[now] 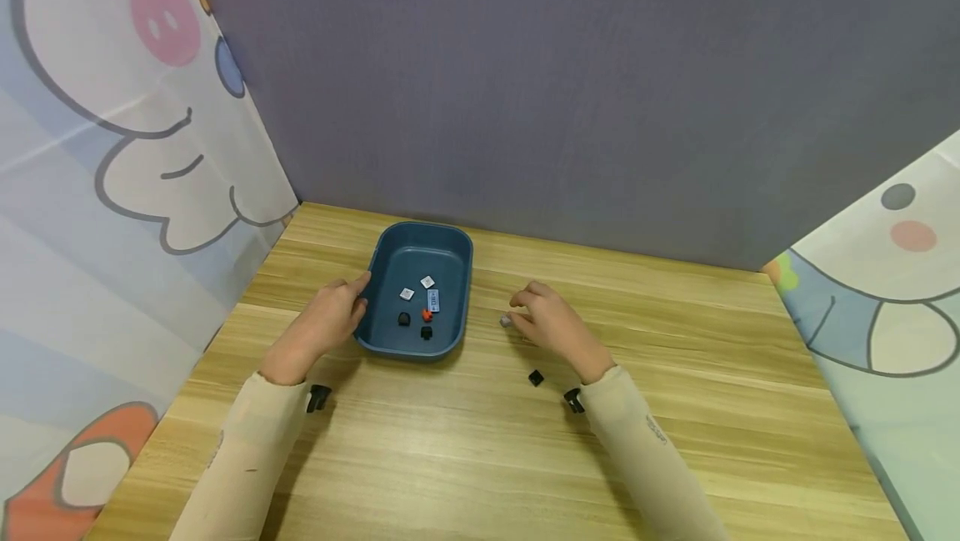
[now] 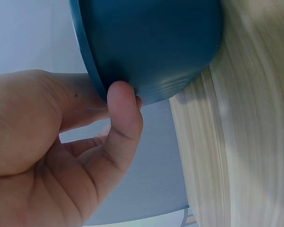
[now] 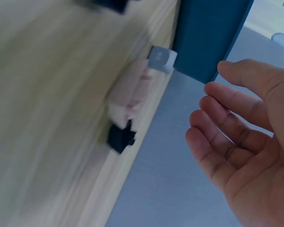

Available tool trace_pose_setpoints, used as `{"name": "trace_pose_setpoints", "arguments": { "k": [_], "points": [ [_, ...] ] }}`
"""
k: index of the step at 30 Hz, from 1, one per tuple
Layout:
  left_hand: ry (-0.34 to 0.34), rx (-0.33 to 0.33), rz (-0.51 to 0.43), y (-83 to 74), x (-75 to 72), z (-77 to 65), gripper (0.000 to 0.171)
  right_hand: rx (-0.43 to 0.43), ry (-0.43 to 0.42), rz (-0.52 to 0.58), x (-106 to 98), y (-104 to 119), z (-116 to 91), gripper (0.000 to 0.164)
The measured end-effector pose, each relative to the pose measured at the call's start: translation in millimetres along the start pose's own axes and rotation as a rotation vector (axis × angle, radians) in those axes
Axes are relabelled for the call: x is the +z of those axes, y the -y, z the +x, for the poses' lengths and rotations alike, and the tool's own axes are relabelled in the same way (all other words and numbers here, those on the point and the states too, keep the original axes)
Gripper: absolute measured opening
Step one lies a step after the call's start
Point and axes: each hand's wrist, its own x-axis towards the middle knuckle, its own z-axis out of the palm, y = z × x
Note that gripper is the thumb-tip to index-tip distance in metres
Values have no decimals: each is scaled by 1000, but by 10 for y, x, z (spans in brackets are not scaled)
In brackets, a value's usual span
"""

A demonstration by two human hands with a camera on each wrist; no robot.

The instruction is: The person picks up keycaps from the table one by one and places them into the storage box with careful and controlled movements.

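Observation:
My left hand [image 1: 324, 323] is at the left side of a dark blue tray [image 1: 381, 249]. In the left wrist view its thumb [image 2: 123, 106] lies on the tray's outer wall, with fingers behind the rim, pinching it. To the right of the tray, my right hand [image 1: 553, 323] hovers over the table, fingers loosely bent and nothing between them. A small pale grey keycap [image 3: 162, 59] lies near its fingertips. Beside that, the right wrist view shows a blurred pinkish piece [image 3: 128, 94] and a black piece [image 3: 119, 138].
Inside the tray are white keycaps [image 1: 407, 294], a light blue tile [image 1: 433, 300], a small orange-red piece [image 1: 427, 316] and black pieces [image 1: 404, 319]. A black keycap [image 1: 536, 378] lies near my right wrist. A grey panel [image 1: 525, 107] rises behind the wooden table [image 1: 450, 458].

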Motion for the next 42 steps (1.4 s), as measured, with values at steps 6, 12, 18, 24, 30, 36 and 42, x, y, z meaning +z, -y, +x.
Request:
{"name": "trace_pose_setpoints", "arguments": {
  "k": [6, 12, 18, 24, 30, 36, 42],
  "points": [
    [7, -11, -11, -4, 8, -2, 46, -43, -39, 0, 54, -128, -171, 18],
    [10, -9, -17, -13, -3, 5, 46, -13, -51, -27, 73, -215, -329, 18],
    [4, -11, -16, -15, -1, -4, 47, -1, -48, -56, 71, -260, -446, 14],
    [8, -10, -9, -8, 5, -3, 46, 6, -30, -53, 74, -290, -514, 15],
    [10, -8, -15, -14, -8, -1, 46, 20, -1, -55, 69, -307, -531, 18],
    [10, -14, -19, -16, 2, -1, 46, 22, 23, -67, 68, -309, -535, 17],
    [15, -14, -16, -8, 2, 3, 46, 51, 48, -74, 73, -300, -532, 17]
  ]
}}
